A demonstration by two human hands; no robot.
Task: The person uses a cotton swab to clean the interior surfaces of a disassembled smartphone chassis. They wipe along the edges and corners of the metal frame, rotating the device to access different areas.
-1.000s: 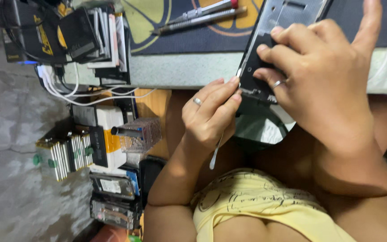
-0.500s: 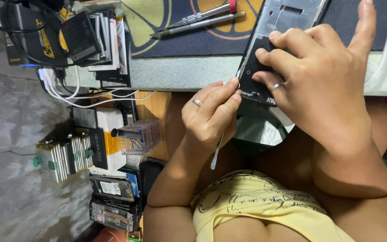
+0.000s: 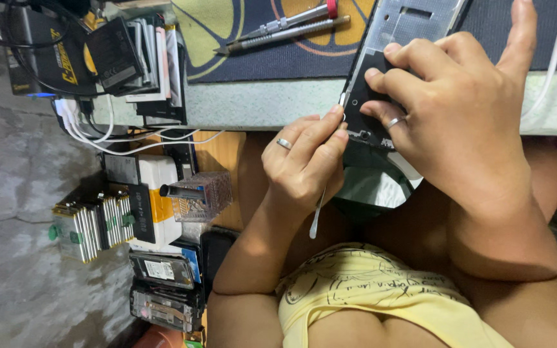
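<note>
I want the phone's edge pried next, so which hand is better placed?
Left. The left hand pinches the thin metal tool in its fingers right at the edge of the phone, while the right hand is occupied gripping the phone.

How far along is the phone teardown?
Done: the phone is open, its bare metal inside showing. In hand: right hand grips the phone, left hand works a thin pry tool at its edge. Left: the dark part sits in place; screwdrivers lie on the mat.
</note>
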